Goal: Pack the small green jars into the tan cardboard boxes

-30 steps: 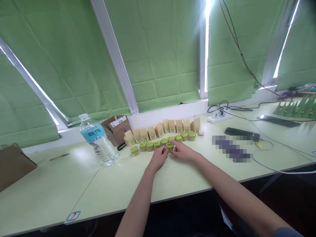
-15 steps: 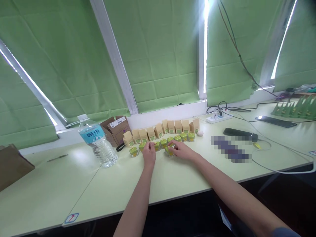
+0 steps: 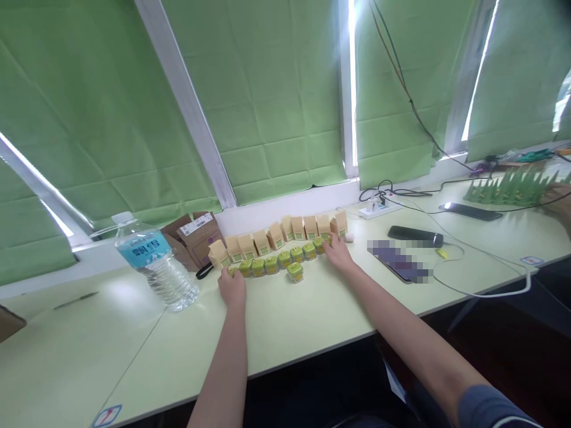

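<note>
Several small clear boxes with green lids stand in a slanting row on the pale table. At the row's left end, my left hand has its fingers curled round the end box, mostly covering it. My right hand grips the box at the right end, which its fingers largely hide. One more green-lidded box stands by itself in front of the row, touched by neither hand. Behind runs a row of small tan paper bags with green labels.
A large water bottle and an open brown carton stand on the left. To the right lie a blurred-out phone, a black device with a white cable, and a power strip. Another person's hand shows at the far right.
My hands have moved apart from the middle of the row, left hand to its left end, right hand to its right end. The single front box is let go. The view has shifted right.
</note>
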Demonstrator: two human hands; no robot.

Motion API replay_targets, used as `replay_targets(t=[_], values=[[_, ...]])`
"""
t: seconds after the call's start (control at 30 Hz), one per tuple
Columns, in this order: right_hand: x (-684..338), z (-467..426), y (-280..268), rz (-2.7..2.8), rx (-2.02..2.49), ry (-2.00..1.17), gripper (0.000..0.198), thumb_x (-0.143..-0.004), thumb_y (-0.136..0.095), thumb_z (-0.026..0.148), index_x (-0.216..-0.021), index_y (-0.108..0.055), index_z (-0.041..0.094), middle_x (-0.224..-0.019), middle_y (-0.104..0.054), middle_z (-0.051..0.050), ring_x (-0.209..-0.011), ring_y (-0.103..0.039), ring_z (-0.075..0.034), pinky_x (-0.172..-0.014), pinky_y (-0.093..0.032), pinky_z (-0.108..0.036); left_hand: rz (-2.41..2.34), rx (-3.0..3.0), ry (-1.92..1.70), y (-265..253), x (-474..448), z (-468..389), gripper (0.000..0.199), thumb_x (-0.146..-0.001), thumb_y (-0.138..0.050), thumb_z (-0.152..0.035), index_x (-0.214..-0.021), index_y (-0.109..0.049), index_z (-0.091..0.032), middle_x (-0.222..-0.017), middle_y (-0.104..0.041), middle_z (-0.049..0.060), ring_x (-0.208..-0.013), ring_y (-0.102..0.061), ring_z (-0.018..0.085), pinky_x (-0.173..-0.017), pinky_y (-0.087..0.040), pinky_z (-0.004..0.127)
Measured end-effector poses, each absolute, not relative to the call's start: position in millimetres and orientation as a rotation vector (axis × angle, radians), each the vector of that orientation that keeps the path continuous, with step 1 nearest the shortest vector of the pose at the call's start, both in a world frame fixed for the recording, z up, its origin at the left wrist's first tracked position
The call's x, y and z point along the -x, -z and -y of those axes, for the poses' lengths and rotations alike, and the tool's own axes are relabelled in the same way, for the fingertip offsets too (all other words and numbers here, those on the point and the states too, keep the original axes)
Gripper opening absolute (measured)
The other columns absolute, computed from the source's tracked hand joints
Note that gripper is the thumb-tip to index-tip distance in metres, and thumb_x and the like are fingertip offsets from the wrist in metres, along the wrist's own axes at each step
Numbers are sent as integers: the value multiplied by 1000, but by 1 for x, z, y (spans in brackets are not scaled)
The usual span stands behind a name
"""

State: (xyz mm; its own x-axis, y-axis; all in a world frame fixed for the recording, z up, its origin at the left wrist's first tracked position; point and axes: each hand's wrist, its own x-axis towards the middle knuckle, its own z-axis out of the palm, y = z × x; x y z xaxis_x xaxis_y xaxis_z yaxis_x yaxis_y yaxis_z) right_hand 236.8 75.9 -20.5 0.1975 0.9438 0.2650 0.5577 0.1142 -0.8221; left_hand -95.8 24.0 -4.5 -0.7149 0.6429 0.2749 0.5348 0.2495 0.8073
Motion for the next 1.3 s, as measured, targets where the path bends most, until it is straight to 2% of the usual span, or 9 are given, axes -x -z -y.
replay_targets(t=[0.27,0.47,0.67,0.8,0.93,1.0,1.07,1.17,1.3], values=[[-238,-84,27,1537,1485,-567,50,-88,-49,34,-136,-48,19,-142,-47,-15,-130,-46,-28,-108,-37,-42,-2277,-1431,-1278,6,84,-28,38,-90,-45,-28,-124,-60,-23,-127,-62,12,-120,-56,27,-106,-40,39],[-237,-81,26,1538,1535,-521,46,-82,-54,30,-127,-52,20,-129,-51,-15,-118,-54,-30,-102,-42,-43,-2260,-1414,-1326,7,85,-28,36,-90,-46,-28,-122,-59,-22,-127,-62,13,-122,-55,28,-104,-41,41],[-230,-73,25,1512,1586,-353,46,-80,-56,28,-125,-52,17,-124,-51,-19,-122,-48,-36,-103,-39,-52,-2265,-1294,-1408,8,84,-27,33,-89,-45,-29,-119,-59,-23,-122,-65,12,-117,-59,29,-99,-45,42],[-219,-59,14,1590,1349,-172,39,-83,-52,23,-121,-55,18,-126,-53,-16,-127,-45,-33,-109,-34,-51,-2266,-1235,-1504,12,86,-28,34,-89,-44,-28,-118,-59,-22,-122,-66,11,-116,-60,27,-99,-45,40],[-199,-34,2,1827,966,-446,30,-94,-46,31,-121,-56,22,-115,-64,-9,-108,-60,-23,-95,-47,-41,-2306,-1143,-1614,18,92,-33,38,-89,-40,-25,-123,-57,-21,-127,-64,11,-115,-61,25,-99,-46,38],[-189,-23,-1,1987,821,-584,29,-95,-49,37,-120,-57,23,-111,-67,-7,-102,-62,-22,-89,-50,-38,-2346,-1086,-1650,19,95,-37,40,-89,-39,-23,-125,-56,-19,-128,-63,13,-115,-61,26,-98,-47,40],[-181,-16,-2,2113,774,-566,27,-91,-58,39,-113,-63,24,-111,-68,-7,-106,-60,-24,-92,-47,-41,-2387,-1059,-1675,18,99,-42,41,-88,-41,-23,-126,-55,-18,-131,-60,15,-121,-57,28,-101,-45,42],[-177,-15,-3,2189,795,-464,18,-84,-68,29,-101,-68,22,-109,-68,-7,-108,-58,-26,-96,-43,-43,-2435,-1076,-1689,13,111,-49,43,-87,-44,-22,-129,-53,-18,-137,-55,16,-131,-49,29,-108,-39,43],[-182,-19,-4,2168,863,-443,22,-81,-68,19,-103,-69,21,-108,-68,-7,-107,-58,-25,-94,-44,-40,-2463,-1163,-1646,-2,138,-60,46,-88,-44,-20,-133,-49,-12,-140,-52,19,-136,-42,30,-114,-32,44]])
